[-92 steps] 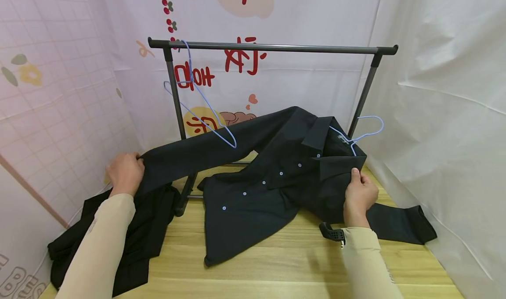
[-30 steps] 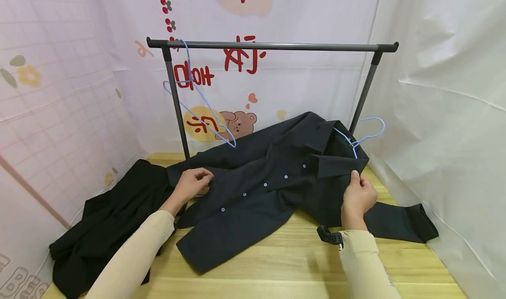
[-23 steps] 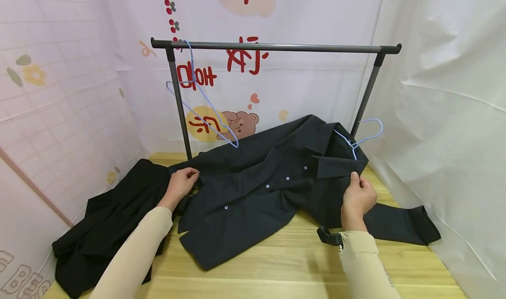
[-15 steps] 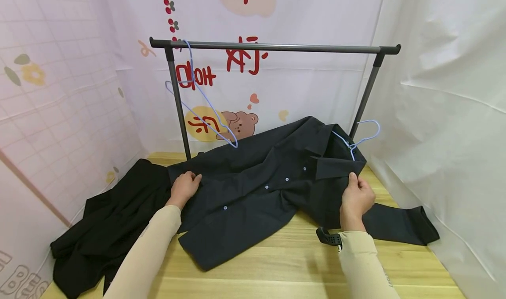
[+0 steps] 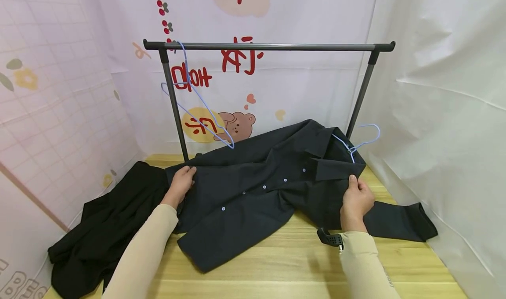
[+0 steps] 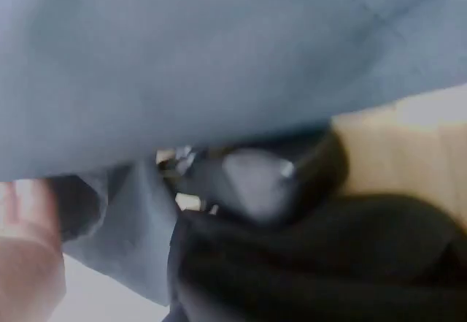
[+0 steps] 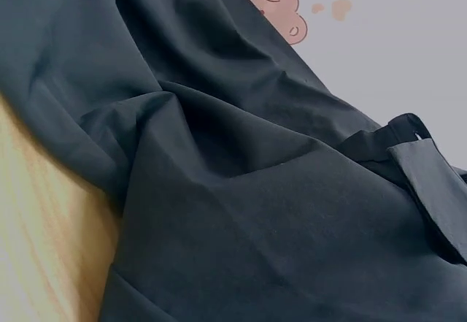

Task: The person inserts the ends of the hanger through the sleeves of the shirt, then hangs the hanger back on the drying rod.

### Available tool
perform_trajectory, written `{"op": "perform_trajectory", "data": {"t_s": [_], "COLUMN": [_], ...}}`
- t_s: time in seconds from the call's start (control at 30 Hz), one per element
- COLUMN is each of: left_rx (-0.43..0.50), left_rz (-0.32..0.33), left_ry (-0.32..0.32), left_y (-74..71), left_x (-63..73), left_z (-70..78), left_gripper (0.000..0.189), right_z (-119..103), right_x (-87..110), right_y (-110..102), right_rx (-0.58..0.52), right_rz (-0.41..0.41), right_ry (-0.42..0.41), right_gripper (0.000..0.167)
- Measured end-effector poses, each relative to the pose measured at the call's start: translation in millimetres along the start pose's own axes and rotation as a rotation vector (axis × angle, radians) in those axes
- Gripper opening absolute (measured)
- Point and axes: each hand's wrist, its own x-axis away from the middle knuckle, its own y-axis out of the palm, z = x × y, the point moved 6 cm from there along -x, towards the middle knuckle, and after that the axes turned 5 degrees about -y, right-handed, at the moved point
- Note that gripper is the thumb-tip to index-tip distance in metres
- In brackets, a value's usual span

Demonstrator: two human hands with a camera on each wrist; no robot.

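Note:
A black button-up shirt [image 5: 253, 207] lies slantwise across the table, its collar up at the right and its hem towards the left. Inside the collar sits a blue wire hanger [image 5: 352, 147], its hook sticking out to the right. My left hand [image 5: 181, 185] pinches the shirt near its hem at the left; in the left wrist view that hand [image 6: 29, 249] is partly covered by cloth and blurred. Just below the collar, my right hand [image 5: 357, 200] pinches the shirt at the shoulder. The right wrist view shows only the shirt's folded front [image 7: 277, 220] and collar, no fingers.
A dark clothes rack [image 5: 269, 47] stands behind the shirt, with a second blue hanger [image 5: 203, 101] hanging at its left end. Another black garment [image 5: 106, 224] lies heaped at the left. One shirt sleeve [image 5: 399, 222] stretches right across the wooden table [image 5: 257, 286].
My left hand has let go of the far sleeve, moved right and down, and taken hold of the shirt near the hem. The sleeve now lies down. My right hand keeps its hold.

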Motion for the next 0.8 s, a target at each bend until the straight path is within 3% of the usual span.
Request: {"op": "perform_trajectory", "data": {"t_s": [0.1,0.2,0.27,0.33,0.4,0.5,0.7,0.8], "left_rx": [0.134,0.209,0.261,0.323,0.347,0.199,-0.468,-0.632], "left_rz": [0.119,0.267,0.331,0.335,0.291,0.217,0.119,0.073], "left_ry": [-0.043,-0.075,-0.099,-0.123,-0.150,-0.147,0.011,0.025], "left_y": [-23.0,-46.8,-58.3,-63.4,-63.3,-58.4,-36.7,-23.0], "left_x": [0.3,1.4,2.8,3.0,2.8,1.5,2.2,5.1], "left_z": [1.2,-0.8,-3.7,-7.6,-12.5,-17.5,-15.6,-15.9], "left_gripper": [0.036,0.035,0.033,0.033,0.038,0.045,0.034,0.033], "right_z": [4.2,8.5,10.5,10.9,11.0,11.4,13.4,14.1], "right_x": [-2.4,-4.0,-4.4,-3.8,-2.9,-0.4,5.0,6.2], "right_y": [-1.7,-3.5,-4.5,-5.4,-5.6,-4.4,-2.7,-2.0], "right_rx": [-0.013,-0.035,-0.049,-0.056,-0.045,-0.026,-0.008,-0.009], "right_rz": [-0.015,-0.020,-0.017,-0.010,-0.009,-0.021,-0.040,-0.039], "right_ry": [0.060,0.117,0.137,0.140,0.131,0.117,0.111,0.110], "right_gripper": [0.046,0.050,0.050,0.049,0.047,0.044,0.044,0.046]}}
